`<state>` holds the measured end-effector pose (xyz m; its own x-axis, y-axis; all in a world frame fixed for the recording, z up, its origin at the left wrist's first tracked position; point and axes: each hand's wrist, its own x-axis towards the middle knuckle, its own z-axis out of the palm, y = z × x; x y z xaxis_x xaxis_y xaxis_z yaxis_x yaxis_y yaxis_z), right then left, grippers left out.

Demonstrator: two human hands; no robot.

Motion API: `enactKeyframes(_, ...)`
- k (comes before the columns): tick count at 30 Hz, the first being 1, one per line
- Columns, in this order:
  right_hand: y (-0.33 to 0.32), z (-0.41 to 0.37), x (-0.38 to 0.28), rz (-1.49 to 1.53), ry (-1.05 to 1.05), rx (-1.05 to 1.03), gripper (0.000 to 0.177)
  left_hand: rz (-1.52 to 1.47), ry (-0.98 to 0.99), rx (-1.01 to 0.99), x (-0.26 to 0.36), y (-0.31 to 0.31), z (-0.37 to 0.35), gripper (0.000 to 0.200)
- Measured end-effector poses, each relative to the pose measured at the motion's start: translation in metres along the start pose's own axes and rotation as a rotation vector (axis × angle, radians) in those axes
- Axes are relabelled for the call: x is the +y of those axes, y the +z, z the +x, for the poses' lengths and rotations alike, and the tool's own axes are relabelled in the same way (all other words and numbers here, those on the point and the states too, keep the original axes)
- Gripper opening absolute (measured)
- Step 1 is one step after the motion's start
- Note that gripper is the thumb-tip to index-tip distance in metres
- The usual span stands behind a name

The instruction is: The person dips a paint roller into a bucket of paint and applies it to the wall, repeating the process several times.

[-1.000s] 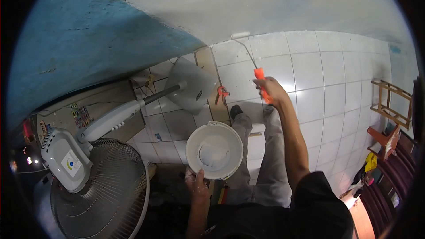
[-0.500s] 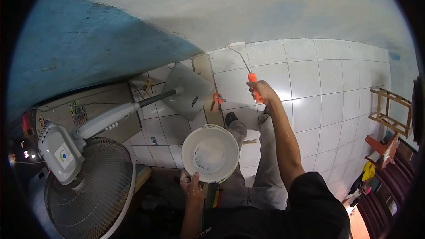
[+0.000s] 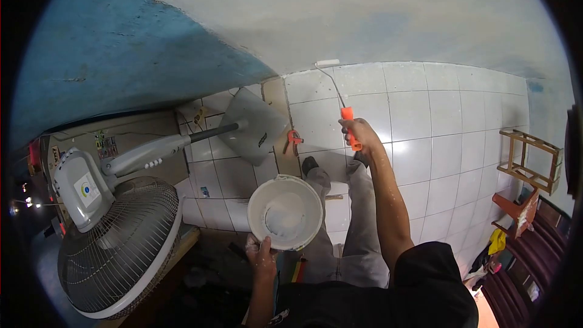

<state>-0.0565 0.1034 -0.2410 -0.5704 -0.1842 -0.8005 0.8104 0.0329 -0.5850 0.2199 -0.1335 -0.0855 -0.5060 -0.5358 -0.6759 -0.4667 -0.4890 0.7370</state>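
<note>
My right hand [image 3: 361, 133] is wrapped round the orange handle of a paint roller [image 3: 347, 114]. Its thin wire frame reaches up to a white roller sleeve at the base of the wall [image 3: 340, 18], which is pale over most of its face. My left hand [image 3: 262, 252] grips the near rim of a white bucket [image 3: 257, 206], thumb over the edge. Whitish paint [image 3: 285, 215] lies in the bottom of the bucket. White specks dot both forearms and my left fingers.
A grey standing fan [image 3: 118, 249] leans in at the left, its square base [image 3: 255, 124] tipped near the wall. An orange-handled clamp [image 3: 294, 140] lies on the tiled floor [image 3: 413, 146]. Wooden stool frame [image 3: 528, 158] and red-brown chair [image 3: 516, 209] stand right. Blue paint [image 3: 133, 48] covers the left wall.
The roller sleeve has shifted slightly up from the floor edge onto the wall's base. The view has tilted a little; the bucket remains in my left hand, the roller in my right.
</note>
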Motion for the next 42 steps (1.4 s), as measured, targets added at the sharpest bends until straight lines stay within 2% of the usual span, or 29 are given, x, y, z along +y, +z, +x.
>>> enactKeyframes(2,0.002,-0.043,-0.022,0.018,0.056,0.035,0.025,0.008,0.01,-0.013,-0.001,-0.009,-0.001,0.017)
enactKeyframes(3,-0.002,-0.083,-0.03,-0.145,-0.031,0.027,0.028,0.002,0.018,-0.027,-0.001,-0.011,-0.004,0.017)
enactKeyframes(6,-0.004,-0.215,-0.062,0.002,0.009,0.045,0.028,0.02,-0.038,0.019,0.007,-0.007,-0.009,0.018)
enactKeyframes(8,-0.007,-0.236,-0.069,-0.001,0.034,0.057,0.028,0.019,-0.055,0.005,0.008,-0.005,-0.006,0.018)
enactKeyframes(10,-0.014,-0.209,-0.062,-0.016,0.045,0.059,0.029,0.034,-0.065,-0.003,0.006,-0.005,-0.004,0.019)
enactKeyframes(12,-0.027,-0.122,-0.029,-0.094,0.01,0.042,0.027,0.023,-0.034,0.0,0.001,-0.001,-0.001,0.019)
enactKeyframes(15,-0.031,0.015,0.016,0.01,0.022,-0.062,0.026,0.005,-0.019,0.012,-0.007,-0.002,0.004,0.019)
enactKeyframes(18,-0.02,0.034,0.016,0.001,0.03,0.012,0.026,0.061,0.003,0.027,-0.01,-0.005,0.004,0.025)
enactKeyframes(21,-0.03,-0.073,-0.012,-0.06,-0.029,0.012,0.027,0.05,0.005,0.023,-0.006,-0.007,0.002,0.023)
enactKeyframes(23,-0.031,-0.15,-0.029,-0.038,0.013,0.019,0.028,0.047,-0.018,0.019,0.001,-0.003,-0.003,0.024)
enactKeyframes(26,-0.037,-0.173,-0.031,-0.015,0.031,0.024,0.029,0.048,-0.047,0.024,0.0,0.007,-0.001,0.026)
enactKeyframes(29,-0.053,-0.068,0.014,-0.131,0.021,-0.026,0.029,0.027,-0.023,0.037,-0.009,0.017,0.004,0.025)
enactKeyframes(32,-0.054,0.051,0.052,-0.079,0.039,-0.03,0.025,-0.023,0.033,0.064,-0.022,0.031,0.006,0.024)
enactKeyframes(35,-0.041,0.094,0.054,0.01,0.074,-0.079,0.024,-0.03,0.056,0.113,-0.028,0.027,0.006,0.024)
enactKeyframes(37,-0.042,0.053,0.042,-0.046,0.02,-0.043,0.022,-0.029,0.048,0.113,-0.021,0.026,-0.005,0.024)
enactKeyframes(38,-0.041,0.009,0.018,-0.119,0.083,0.005,0.023,-0.024,0.027,0.127,-0.017,0.029,-0.011,0.024)
enactKeyframes(39,-0.049,-0.035,0.005,-0.172,-0.024,-0.018,0.022,-0.019,0.006,0.142,-0.011,0.033,-0.017,0.024)
enactKeyframes(42,-0.047,-0.178,-0.045,-0.008,0.04,-0.015,0.025,-0.027,0.028,0.136,0.006,0.043,-0.035,0.022)
